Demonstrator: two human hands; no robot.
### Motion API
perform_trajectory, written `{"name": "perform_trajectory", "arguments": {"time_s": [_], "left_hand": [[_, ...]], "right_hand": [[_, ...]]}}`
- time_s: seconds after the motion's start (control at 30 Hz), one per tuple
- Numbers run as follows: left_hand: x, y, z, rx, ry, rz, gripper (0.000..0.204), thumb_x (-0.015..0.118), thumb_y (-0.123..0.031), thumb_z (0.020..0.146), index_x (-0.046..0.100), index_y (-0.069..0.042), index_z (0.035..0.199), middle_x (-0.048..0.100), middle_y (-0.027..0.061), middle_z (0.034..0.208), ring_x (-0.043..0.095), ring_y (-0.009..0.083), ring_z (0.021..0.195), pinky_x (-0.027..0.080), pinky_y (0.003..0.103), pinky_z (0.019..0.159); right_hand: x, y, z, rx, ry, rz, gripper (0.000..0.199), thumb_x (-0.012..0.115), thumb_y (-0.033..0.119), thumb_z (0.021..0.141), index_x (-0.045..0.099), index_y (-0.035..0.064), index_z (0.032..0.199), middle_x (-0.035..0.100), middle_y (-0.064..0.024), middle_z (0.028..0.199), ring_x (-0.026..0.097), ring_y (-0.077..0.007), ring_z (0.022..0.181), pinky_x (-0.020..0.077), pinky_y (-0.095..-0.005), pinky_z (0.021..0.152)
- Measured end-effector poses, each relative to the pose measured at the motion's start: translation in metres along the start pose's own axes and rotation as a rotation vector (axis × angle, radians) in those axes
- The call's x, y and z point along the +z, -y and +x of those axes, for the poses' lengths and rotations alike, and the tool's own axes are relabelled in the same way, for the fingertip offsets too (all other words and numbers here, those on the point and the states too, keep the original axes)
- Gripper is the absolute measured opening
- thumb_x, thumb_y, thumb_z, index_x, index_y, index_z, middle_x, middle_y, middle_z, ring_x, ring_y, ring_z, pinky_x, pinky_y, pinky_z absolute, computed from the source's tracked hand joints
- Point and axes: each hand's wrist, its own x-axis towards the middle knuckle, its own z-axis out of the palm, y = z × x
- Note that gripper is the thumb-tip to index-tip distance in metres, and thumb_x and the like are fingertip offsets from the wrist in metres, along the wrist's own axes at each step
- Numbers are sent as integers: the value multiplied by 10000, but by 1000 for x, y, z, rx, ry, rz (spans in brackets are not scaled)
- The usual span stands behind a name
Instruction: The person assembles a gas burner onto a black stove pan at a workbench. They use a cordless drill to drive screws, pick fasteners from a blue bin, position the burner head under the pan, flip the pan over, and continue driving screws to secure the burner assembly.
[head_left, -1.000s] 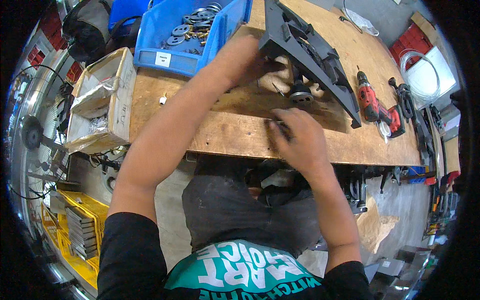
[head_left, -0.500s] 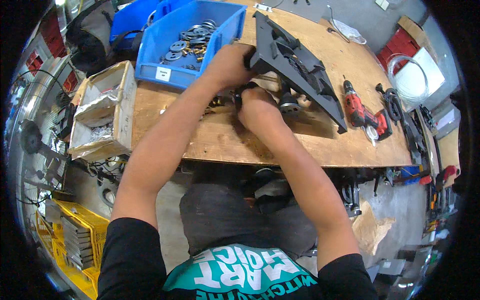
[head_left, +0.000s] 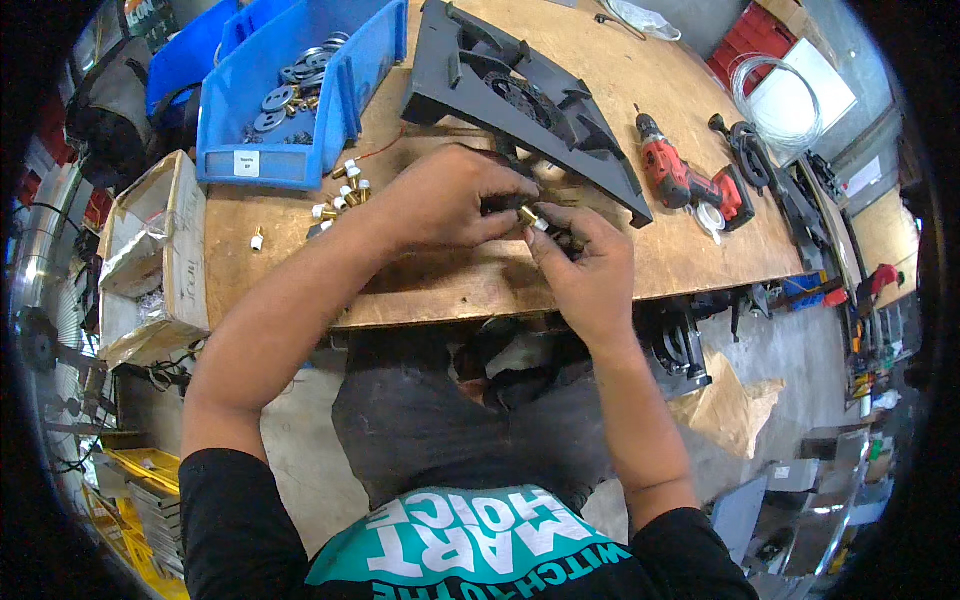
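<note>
My right hand (head_left: pixel 590 265) pinches a small brass fitting (head_left: pixel 533 216) with a white band, between thumb and fingertips. Close against it, my left hand (head_left: pixel 450 195) is closed with its fingers curled; something dark lies at its fingertips, too hidden to name. Both hands are just in front of a black angular frame (head_left: pixel 470 85) with a round slotted centre, which stands tilted on the wooden table (head_left: pixel 440 290). Left of my left wrist lie several brass fittings with white ends (head_left: pixel 350 190), and a lone fitting (head_left: pixel 257 239) stands farther left.
A blue bin (head_left: pixel 265 165) of metal discs and brass parts sits at the back left. In front of it is a divided wooden box (head_left: pixel 187 250). To the right lie a red cordless drill (head_left: pixel 668 170), a roll of white tape (head_left: pixel 709 220) and a coiled black cable (head_left: pixel 750 155).
My hands have come from beside the black frame's underside toward the table's front edge. The brass fitting now shows in my right fingers. The whole view has shifted.
</note>
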Motion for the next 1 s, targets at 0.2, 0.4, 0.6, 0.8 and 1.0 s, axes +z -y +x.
{"name": "perform_trajectory", "arguments": {"time_s": [0.2,0.4,0.6,0.8,1.0], "left_hand": [[5,-3,0,-34,-14,-38,394,710,-147,779,640,-101,1164,676,167,971,674,315,844,544,360,744],[-2,-8,1,-161,47,-179,455,692,-174,781,616,-149,1228,664,173,1061,648,341,953,524,384,841],[0,10,-1,-329,267,490,465,699,-291,743,646,-175,1190,660,145,1115,624,341,998,495,396,902],[13,27,0,-316,32,158,499,684,-152,731,616,-194,1223,633,127,1179,604,316,1062,486,392,911],[17,29,1,-341,-33,13,397,669,-131,747,645,-145,1143,673,132,1067,634,331,985,504,388,869]], "right_hand": [[7,-1,8,102,-57,-21,221,710,77,785,677,-33,973,680,-153,807,640,-183,680,489,-284,649],[3,-5,5,221,-31,113,206,707,89,772,665,-36,931,680,-145,789,648,-175,669,497,-295,623],[-1,-14,1,135,21,-180,194,716,119,748,646,-20,863,649,-155,747,638,-224,646,497,-324,610],[3,-23,10,12,79,-309,203,747,110,729,638,-20,841,614,-130,675,572,-177,562,452,-298,556],[13,-27,29,8,99,-391,240,721,129,719,638,-24,883,634,-237,807,621,-407,801,485,-474,715]]}}
